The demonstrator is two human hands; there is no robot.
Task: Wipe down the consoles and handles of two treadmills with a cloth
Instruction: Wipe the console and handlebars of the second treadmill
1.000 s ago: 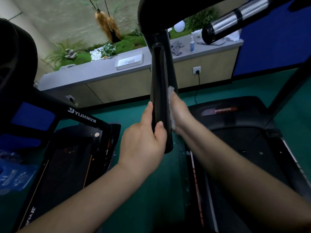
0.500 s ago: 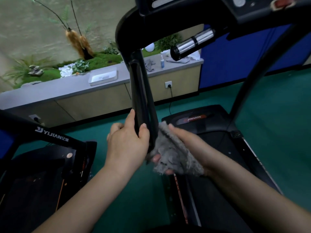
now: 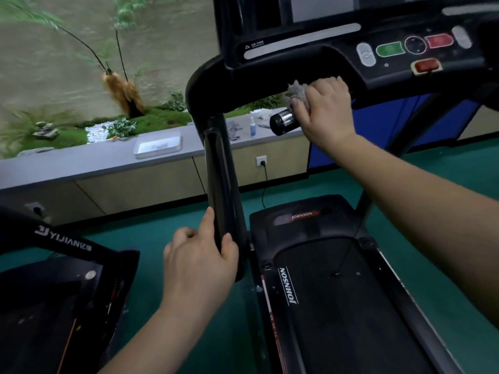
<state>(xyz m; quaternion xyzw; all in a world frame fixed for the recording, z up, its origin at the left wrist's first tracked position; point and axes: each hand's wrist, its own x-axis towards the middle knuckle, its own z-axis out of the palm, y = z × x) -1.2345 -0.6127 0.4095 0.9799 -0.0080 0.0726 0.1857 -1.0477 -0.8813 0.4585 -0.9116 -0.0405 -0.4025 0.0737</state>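
Head view: two black treadmills, YIJIAN treadmill [image 3: 54,292] and JOHNSON treadmill [image 3: 337,292].
Left hand [image 3: 198,268] gripped black side handle [image 3: 218,171]; right hand [image 3: 328,109] clutched one fluffy grey cloth [image 3: 295,90] on chrome grip [image 3: 283,121].

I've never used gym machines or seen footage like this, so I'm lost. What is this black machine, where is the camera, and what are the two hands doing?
The camera sits on the person's head, looking forward and down at their own hands. The black machine is a treadmill: walking belt below, console with coloured buttons above. The right hand presses a grey cloth around a silver handle under the console. The left hand grips the treadmill's upright post. A second treadmill stands at lower left. Behind, a counter holds a white tray and a small spray bottle.
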